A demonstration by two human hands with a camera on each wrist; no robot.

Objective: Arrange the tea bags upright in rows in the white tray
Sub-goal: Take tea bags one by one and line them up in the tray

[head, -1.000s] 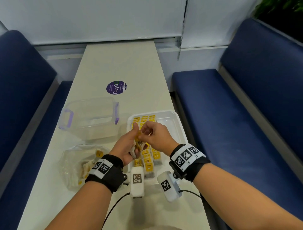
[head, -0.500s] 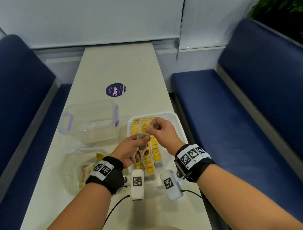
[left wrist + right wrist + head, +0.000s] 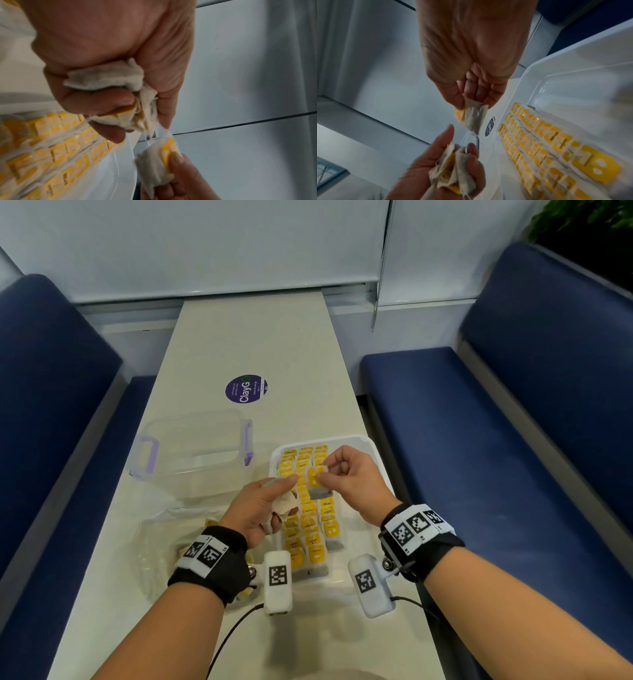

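The white tray (image 3: 371,445) sits right of centre on the table and holds rows of yellow-tagged tea bags (image 3: 308,525). My right hand (image 3: 349,477) hovers over the tray's far half and pinches one tea bag (image 3: 317,482) by its top, the bag hanging down; it also shows in the right wrist view as tea bag (image 3: 474,117). My left hand (image 3: 260,505) is at the tray's left edge, fingers curled round a crumpled bunch of tea bags (image 3: 120,86), also seen as the bunch (image 3: 452,170). The two hands are a little apart.
A clear lidless container with purple clips (image 3: 195,450) stands left of the tray. A clear plastic bag (image 3: 164,546) with more tea bags lies under my left wrist. A purple round sticker (image 3: 246,389) marks the table further back. Blue benches (image 3: 513,440) flank the narrow table.
My right hand has pulled one tea bag away from the bunch in my left hand and moved it right and further over the tray. The left hand sank back slightly.
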